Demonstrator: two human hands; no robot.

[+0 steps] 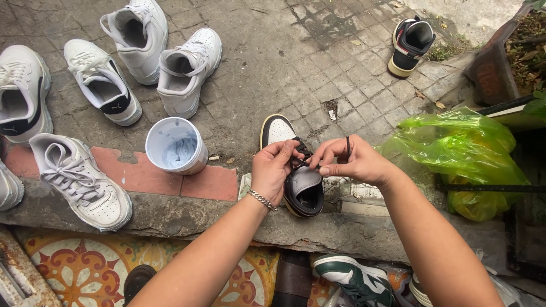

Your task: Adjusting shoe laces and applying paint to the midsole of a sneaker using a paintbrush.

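While your left hand (273, 170) and right hand (352, 162) pinch the black lace (348, 145) on the black-and-white shoe (296, 176), fingers closed, the white cup (175, 146) alongside holds pale residue.

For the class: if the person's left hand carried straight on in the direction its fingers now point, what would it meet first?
The left hand points rightward across the black-and-white sneaker, at its black lace. Going on, it would probably meet the right hand first, just beyond the lace, though depth is hard to judge.
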